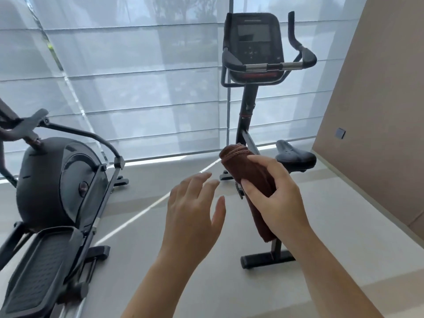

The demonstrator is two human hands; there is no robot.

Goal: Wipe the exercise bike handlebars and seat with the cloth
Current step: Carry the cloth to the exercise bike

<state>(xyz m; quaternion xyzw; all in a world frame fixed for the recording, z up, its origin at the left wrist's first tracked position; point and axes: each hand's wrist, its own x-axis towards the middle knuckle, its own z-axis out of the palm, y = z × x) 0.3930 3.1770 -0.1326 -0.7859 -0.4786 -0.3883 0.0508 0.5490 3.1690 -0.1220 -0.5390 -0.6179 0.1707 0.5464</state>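
Cloth is in your right hand, a brown folded bundle held up in front of you, fingers wrapped around its middle and thumb pressed across the upper part; the lower end hangs down past the wrist and the palm side of the grip is hidden. Your left hand hovers just beside it, fingers spread and relaxed, holding nothing, not touching the cloth. Exercise bike stands ahead and a bit right; cloth and right hand cover the middle of its frame, so the pedal and flywheel area can't be made out, only the rear floor foot shows below. Handlebars are in view with the metal crossbar in front of the console, screen dark, markings too blurred to read. Seat pokes out just right of the cloth, its near edge partly blocked by your fingers. Elliptical trainer sits at left, cut off by the frame edge. Sheer blinds cover the window; outside is hazy.
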